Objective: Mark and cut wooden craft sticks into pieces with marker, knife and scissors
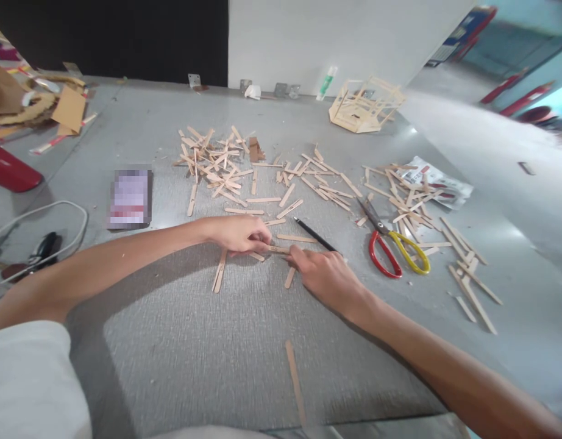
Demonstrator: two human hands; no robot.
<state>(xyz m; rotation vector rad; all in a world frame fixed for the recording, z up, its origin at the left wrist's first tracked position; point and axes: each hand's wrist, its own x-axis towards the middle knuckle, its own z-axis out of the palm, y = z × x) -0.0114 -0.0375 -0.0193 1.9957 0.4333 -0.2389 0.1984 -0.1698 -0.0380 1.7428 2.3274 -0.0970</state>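
Note:
Between my two hands a wooden craft stick is held level, just over the grey table. My left hand pinches its left end with closed fingers. At the other end, the thumb and fingers of my right hand grip it. A black pencil lies just beyond my right hand. Other craft sticks lie near both hands: a slanted one below my left hand and a short one partly under my right. A single stick lies closer to me.
Scissors with red and yellow handles lie at right. Heaped craft sticks are at the back, more by a white packet. A stick frame stands behind. Left are a blurred flat object and a white cable.

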